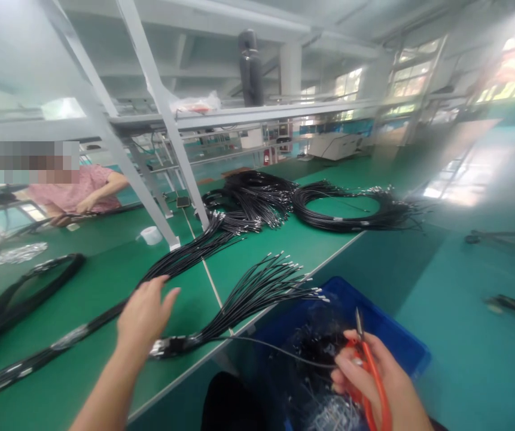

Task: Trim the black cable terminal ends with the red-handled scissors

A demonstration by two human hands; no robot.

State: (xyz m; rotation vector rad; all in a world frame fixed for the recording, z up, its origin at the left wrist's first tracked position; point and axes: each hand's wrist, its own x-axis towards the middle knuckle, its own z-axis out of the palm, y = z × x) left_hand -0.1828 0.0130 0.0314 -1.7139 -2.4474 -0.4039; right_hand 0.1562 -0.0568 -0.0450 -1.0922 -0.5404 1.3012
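My left hand [143,311] is over a long bundle of black cables [109,314], its thumb spread from its fingers; whether it touches them I cannot tell. Nothing shows in its grasp. Just right of it lies a second cable bundle [239,305], wrapped at its near end and fanning out to silver-white tips past the table edge. In my right hand [374,377] are red-handled cutters [376,371], their short metal tip pointing up. A single thin cable [279,352] runs from the second bundle to my right fingers, which hide its end.
A blue bin [403,341] with cable scraps stands below the table edge. Coiled cables [329,224] and a large heap [257,197] lie farther back. White shelf posts [167,108] rise from the green table [279,242]. A co-worker [75,188] handles cables at far left.
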